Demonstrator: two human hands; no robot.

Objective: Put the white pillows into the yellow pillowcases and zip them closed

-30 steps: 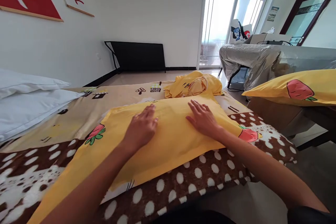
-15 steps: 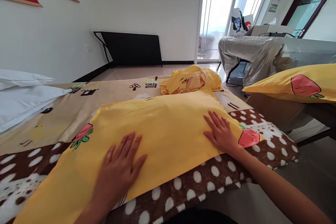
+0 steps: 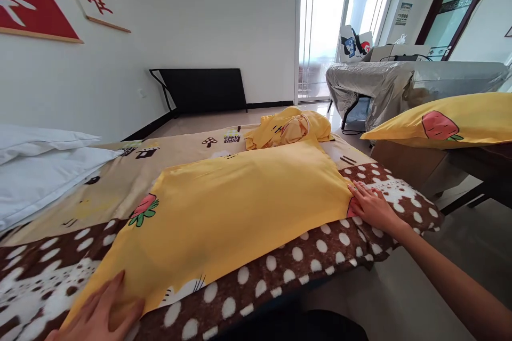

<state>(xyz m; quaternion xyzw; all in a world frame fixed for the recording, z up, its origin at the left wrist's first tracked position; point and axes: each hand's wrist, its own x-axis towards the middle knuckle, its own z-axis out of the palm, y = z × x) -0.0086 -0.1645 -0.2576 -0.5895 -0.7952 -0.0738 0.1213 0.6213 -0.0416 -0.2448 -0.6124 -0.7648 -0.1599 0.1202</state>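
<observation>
A yellow pillowcase point(image 3: 240, 208) with strawberry prints lies spread flat on the bed's brown dotted blanket point(image 3: 304, 266). My left hand point(image 3: 100, 311) rests flat on the pillowcase's near left corner at the bottom of the view, fingers stretched out. At the pillowcase's right end my right hand point(image 3: 372, 205) lies over a strawberry print, fingers extended and together. Neither hand holds anything.
A crumpled yellow cloth point(image 3: 290, 128) lies at the bed's far end. Two white pillows point(image 3: 44, 170) are stacked at left. Another yellow strawberry pillow point(image 3: 448, 120) sits on furniture at right. Behind it stands a silver-covered table point(image 3: 404, 82). A black panel point(image 3: 204, 88) leans on the wall.
Both hands have slid outward over the pillowcase: the left from its middle to the near left corner, the right to the right end.
</observation>
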